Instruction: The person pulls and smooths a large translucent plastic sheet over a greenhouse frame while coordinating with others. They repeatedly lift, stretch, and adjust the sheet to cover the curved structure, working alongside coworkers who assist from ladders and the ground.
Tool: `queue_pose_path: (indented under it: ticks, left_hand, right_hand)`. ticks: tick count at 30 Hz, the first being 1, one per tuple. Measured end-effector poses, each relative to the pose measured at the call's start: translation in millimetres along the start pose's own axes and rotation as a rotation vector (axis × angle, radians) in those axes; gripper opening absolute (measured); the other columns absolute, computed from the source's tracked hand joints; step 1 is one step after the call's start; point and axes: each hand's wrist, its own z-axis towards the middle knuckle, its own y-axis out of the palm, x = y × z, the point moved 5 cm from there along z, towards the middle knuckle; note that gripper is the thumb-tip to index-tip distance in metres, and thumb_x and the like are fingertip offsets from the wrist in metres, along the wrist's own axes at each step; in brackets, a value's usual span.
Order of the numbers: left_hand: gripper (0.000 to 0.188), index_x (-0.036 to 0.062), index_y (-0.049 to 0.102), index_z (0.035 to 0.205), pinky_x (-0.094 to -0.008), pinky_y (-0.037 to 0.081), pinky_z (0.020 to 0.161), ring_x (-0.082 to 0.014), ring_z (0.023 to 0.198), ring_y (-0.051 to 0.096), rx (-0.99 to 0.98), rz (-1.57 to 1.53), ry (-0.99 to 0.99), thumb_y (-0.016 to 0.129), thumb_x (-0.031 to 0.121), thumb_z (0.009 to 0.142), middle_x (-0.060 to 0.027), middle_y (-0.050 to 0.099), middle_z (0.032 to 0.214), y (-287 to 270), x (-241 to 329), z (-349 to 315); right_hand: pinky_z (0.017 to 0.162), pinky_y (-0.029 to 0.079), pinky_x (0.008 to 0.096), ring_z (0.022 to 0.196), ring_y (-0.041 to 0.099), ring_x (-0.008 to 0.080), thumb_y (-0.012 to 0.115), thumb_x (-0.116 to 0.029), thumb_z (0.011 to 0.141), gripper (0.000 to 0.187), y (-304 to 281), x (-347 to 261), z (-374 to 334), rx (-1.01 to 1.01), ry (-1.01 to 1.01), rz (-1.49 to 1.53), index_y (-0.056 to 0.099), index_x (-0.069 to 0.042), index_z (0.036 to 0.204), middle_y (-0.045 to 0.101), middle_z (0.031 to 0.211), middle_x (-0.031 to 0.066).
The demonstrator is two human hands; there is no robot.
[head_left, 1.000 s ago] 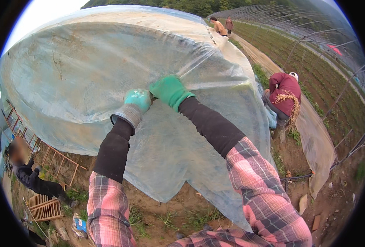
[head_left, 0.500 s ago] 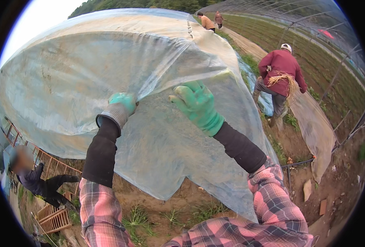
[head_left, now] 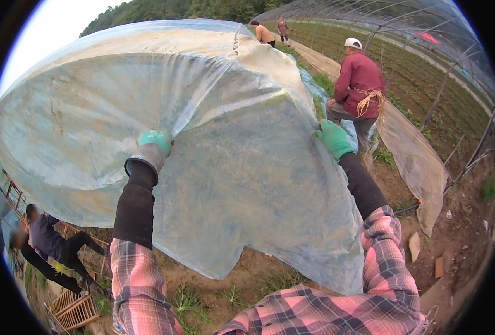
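A large, cloudy plastic sheet (head_left: pixel 247 184) with brown soil smears spreads before me over a rounded greenhouse end. My left hand (head_left: pixel 154 144), in a green-coated glove with a grey cuff, is closed on a gathered fold of it, and creases fan upward from the grip. Further right, my right hand (head_left: pixel 334 139) in a green glove grips the sheet's right edge; its fingertips are partly hidden. Between my arms the sheet's lower part hangs loose, ending in a notched edge above the soil.
To the right, a person in a dark red jacket (head_left: pixel 360 84) stands beside a strip of film (head_left: pixel 417 173). Two people are farther back. Lower left, two people are by a ladder (head_left: pixel 15 192) and a wooden crate (head_left: pixel 75 312). Bare greenhouse hoops (head_left: pixel 440 97) rise over planted rows.
My right hand has moved right to the sheet's edge and taken hold, while the left keeps its fold. The red-jacketed person has straightened up. A second person now shows at lower left.
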Motion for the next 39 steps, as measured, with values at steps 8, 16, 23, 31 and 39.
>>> queue_pose_path:
  ticks: [8, 16, 23, 31, 39]
  left_hand:
    - [0.030, 0.0146, 0.069, 0.108, -0.0404, 0.052, 0.085, -0.0264, 0.103, 0.064, -0.014, 0.013, 0.009, 0.056, 0.032, 0.088, -0.0095, 0.068, 0.109, -4, 1, -7]
    - [0.030, 0.0149, 0.069, 0.108, -0.0402, 0.051, 0.085, -0.0256, 0.104, 0.064, -0.043, 0.038, 0.007, 0.054, 0.032, 0.088, -0.0088, 0.067, 0.110, -5, 1, -11]
    - [0.030, 0.0148, 0.069, 0.108, -0.0399, 0.052, 0.084, -0.0255, 0.102, 0.065, -0.067, 0.038, -0.011, 0.053, 0.032, 0.089, -0.0097, 0.068, 0.109, -9, 7, -8]
    - [0.029, 0.0150, 0.070, 0.106, -0.0405, 0.053, 0.081, -0.0255, 0.101, 0.065, -0.040, 0.048, -0.030, 0.052, 0.030, 0.089, -0.0096, 0.068, 0.108, 2, 4, -4]
    - [0.030, 0.0146, 0.070, 0.107, -0.0413, 0.053, 0.080, -0.0249, 0.101, 0.066, -0.038, 0.049, -0.019, 0.051, 0.028, 0.088, -0.0094, 0.068, 0.108, 3, -1, -4]
  right_hand:
    - [0.064, 0.049, 0.0469, 0.071, 0.064, 0.0361, 0.063, -0.029, 0.081, 0.026, -15, -15, 19, -0.082, -0.196, -0.197, 0.058, -0.004, 0.082, 0.065, 0.077, 0.0178]
    - [0.089, 0.045, 0.0402, 0.107, 0.056, 0.0333, 0.061, -0.041, 0.085, 0.053, -84, -88, 66, 0.301, -0.178, 0.170, 0.054, -0.003, 0.121, 0.058, 0.116, 0.0210]
    - [0.103, 0.036, 0.0383, 0.126, 0.044, 0.0342, 0.055, -0.046, 0.090, 0.063, -63, -135, 136, 0.301, -0.222, 0.383, 0.043, -0.004, 0.136, 0.046, 0.136, 0.0219]
    - [0.072, 0.045, 0.0451, 0.082, 0.055, 0.0360, 0.058, -0.039, 0.088, 0.036, -33, -148, 142, 0.493, -0.302, 0.285, 0.060, -0.004, 0.082, 0.058, 0.083, 0.0159]
    - [0.069, 0.045, 0.0447, 0.079, 0.054, 0.0346, 0.058, -0.039, 0.088, 0.036, -36, -155, 134, 0.642, -0.180, 0.246, 0.058, -0.005, 0.078, 0.056, 0.080, 0.0158]
